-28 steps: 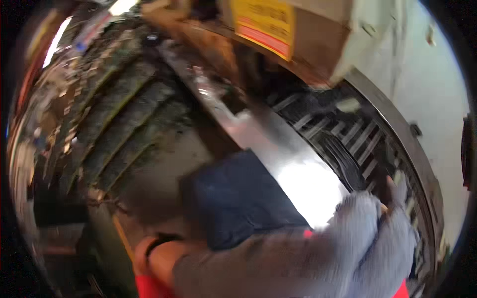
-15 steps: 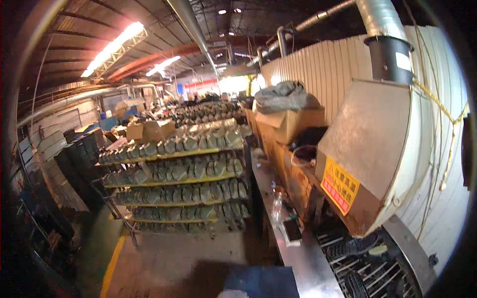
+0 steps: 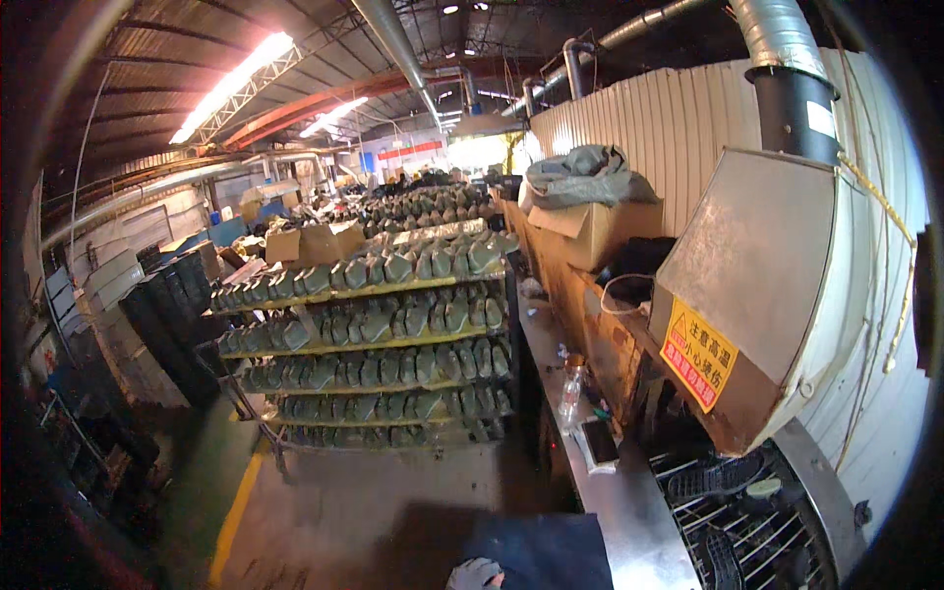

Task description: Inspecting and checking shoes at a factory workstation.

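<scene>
At the bottom edge, a small part of my left hand (image 3: 476,574) shows in what looks like a light grey glove. It is beside a dark blue cloth (image 3: 541,553), and its fingers are too cut off to read. My right hand is out of the picture. Nearest on the right is a metal-edged bench (image 3: 629,511). Beyond its edge, black shoe soles (image 3: 718,476) lie on a bed of metal rods (image 3: 762,531), under a large sheet-metal hood (image 3: 742,285) with a yellow and red warning label (image 3: 700,354).
A dark phone (image 3: 599,442) on something white and a clear bottle (image 3: 570,393) stand along the bench. Ahead is a yellow-edged rack (image 3: 374,344) holding rows of grey-green, shoe-shaped pieces. Cardboard boxes (image 3: 595,231) sit behind the bench. A yellow line (image 3: 236,511) marks the floor.
My view has turned slightly left, so the rack, bench and hood appear farther right. More of the grey-gloved hand shows at the bottom edge. Nothing else has visibly moved.
</scene>
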Available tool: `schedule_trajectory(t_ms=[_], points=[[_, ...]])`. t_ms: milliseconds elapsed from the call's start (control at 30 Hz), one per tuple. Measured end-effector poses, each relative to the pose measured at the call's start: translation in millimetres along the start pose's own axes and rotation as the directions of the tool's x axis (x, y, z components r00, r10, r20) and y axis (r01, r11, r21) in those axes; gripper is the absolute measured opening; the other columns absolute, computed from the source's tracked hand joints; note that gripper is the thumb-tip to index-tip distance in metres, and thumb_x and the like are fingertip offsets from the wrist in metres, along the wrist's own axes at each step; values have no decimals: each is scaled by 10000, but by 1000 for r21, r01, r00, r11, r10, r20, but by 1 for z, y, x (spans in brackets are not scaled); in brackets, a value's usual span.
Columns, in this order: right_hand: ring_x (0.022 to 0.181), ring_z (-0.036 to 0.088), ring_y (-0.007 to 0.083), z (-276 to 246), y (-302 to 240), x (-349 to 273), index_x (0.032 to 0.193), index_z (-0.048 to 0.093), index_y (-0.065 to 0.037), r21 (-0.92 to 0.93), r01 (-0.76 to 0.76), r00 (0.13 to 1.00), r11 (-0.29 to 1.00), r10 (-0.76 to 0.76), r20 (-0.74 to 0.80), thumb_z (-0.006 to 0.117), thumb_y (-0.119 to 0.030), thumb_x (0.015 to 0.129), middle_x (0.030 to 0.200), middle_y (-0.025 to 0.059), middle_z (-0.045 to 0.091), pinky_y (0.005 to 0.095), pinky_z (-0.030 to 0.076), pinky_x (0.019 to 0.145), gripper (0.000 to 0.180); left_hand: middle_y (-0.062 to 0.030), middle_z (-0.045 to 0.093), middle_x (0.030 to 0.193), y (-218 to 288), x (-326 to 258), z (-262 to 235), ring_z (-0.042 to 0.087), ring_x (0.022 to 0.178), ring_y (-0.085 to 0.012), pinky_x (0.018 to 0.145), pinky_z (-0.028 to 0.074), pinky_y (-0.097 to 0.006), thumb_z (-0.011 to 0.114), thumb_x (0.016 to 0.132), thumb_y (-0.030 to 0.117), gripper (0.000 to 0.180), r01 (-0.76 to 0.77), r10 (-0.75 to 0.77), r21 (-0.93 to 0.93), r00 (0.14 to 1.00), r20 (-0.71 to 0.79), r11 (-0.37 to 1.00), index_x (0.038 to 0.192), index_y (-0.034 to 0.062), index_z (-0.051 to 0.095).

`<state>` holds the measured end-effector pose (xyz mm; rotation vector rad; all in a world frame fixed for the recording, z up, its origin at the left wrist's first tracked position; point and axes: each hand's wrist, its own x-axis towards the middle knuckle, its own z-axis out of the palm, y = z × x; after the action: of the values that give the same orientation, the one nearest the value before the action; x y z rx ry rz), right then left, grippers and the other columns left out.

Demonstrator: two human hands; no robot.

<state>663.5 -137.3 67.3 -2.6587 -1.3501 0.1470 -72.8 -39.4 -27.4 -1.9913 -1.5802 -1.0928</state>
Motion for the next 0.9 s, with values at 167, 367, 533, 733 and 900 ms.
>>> schedule_trajectory(t_ms=[167,367,533,733,900], points=[[1326,537,456,15,19,7,1405,578,8,5,53,995,999,-53,-82,511,-602,1043,1388,302,605,500,427,1114,713,-114,715,1245,-12,-18,5,654,1179,-404,909,550,-578,821,845,289,354,-53,55,-52,998,37,997,1175,175,763],[1252,603,472,-21,-14,-19,1471,570,-57,-48,-106,993,993,104,-51,547,-613,1015,1484,283,560,510,475,1089,720,-119,731,1053,6,19,-24,704,982,-368,841,573,-491,767,915,291,238,282,-200,-197,913,356,939,1051,99,734],[1447,462,405,16,-42,-5,1542,496,-17,-27,348,848,937,-327,-416,814,-283,797,1533,223,535,487,330,1228,853,-134,723,1029,-5,54,-31,703,969,-364,810,564,-495,600,1015,422,305,346,-129,-184,712,691,920,1015,145,728],[1384,557,397,81,-196,59,1555,480,-25,421,387,922,821,-337,-191,900,-537,754,1494,248,580,457,443,1154,1039,-42,678,846,-17,108,9,639,779,-151,720,525,-306,606,1071,228,266,723,-189,-480,630,754,497,972,6,713],[1133,704,396,100,-218,78,1402,565,2,152,191,962,970,-216,169,922,-621,624,1267,232,701,450,543,980,1059,-54,700,900,22,99,36,660,783,-120,714,544,-269,601,1091,257,287,850,-169,-505,525,834,150,1054,-4,714]])
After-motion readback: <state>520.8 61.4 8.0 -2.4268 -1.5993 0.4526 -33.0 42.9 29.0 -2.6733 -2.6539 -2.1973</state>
